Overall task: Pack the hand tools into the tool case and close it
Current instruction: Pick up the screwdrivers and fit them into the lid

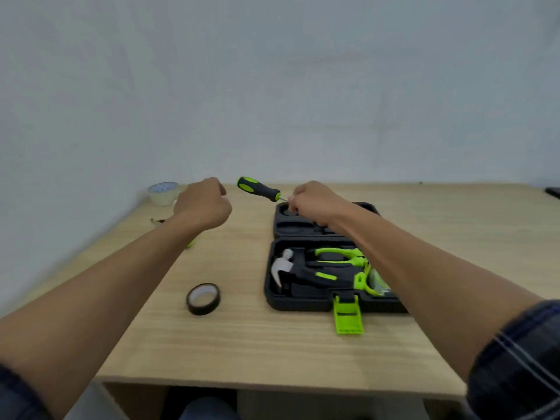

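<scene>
Above the far half of the open tool case, my right hand pinches the screwdriver by its metal shaft. Its long axis runs left and slightly away, so the black-and-green handle points toward my left hand, clenched on nothing visible. The hammer and pliers lie in the near half.

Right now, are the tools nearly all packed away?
Partly. The hammer and pliers already lie in the tool case. The right hand pinches the screwdriver by its shaft above the case's far half. Still left: seating it, perhaps the black tape roll on the table, and closing the case.
</scene>
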Demonstrator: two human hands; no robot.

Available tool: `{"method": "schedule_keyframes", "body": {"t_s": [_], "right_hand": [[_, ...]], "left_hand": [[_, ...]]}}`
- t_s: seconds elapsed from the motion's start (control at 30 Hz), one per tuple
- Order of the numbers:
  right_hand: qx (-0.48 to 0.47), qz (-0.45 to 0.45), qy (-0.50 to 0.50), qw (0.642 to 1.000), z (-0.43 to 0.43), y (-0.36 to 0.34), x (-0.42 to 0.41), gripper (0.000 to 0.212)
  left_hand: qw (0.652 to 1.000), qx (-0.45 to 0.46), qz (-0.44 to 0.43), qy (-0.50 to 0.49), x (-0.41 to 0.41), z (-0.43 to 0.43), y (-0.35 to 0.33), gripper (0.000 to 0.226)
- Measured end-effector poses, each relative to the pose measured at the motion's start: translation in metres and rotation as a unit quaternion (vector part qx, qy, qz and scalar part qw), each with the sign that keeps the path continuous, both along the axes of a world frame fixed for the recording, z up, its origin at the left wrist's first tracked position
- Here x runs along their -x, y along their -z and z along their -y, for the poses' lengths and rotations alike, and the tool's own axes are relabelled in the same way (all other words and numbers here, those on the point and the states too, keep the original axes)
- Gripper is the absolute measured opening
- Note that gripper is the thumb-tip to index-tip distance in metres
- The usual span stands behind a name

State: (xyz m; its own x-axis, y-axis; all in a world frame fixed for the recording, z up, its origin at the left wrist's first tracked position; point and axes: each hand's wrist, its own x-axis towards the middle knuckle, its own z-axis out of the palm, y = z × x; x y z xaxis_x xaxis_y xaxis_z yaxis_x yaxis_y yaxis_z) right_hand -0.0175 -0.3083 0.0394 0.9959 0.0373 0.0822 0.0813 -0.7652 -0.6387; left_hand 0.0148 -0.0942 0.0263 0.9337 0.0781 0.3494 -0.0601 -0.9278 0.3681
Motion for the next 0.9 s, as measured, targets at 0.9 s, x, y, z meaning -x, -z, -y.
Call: {"method": "schedule_keyframes", "body": {"t_s": [0.9], "right_hand": [[0.115, 0.052, -0.063, 0.99, 0.136, 0.062, -0.045, 0.012]], "left_hand": [[0.965, -0.057, -0.079, 0.245, -0.048, 0.104, 0.043, 0.034]]}}
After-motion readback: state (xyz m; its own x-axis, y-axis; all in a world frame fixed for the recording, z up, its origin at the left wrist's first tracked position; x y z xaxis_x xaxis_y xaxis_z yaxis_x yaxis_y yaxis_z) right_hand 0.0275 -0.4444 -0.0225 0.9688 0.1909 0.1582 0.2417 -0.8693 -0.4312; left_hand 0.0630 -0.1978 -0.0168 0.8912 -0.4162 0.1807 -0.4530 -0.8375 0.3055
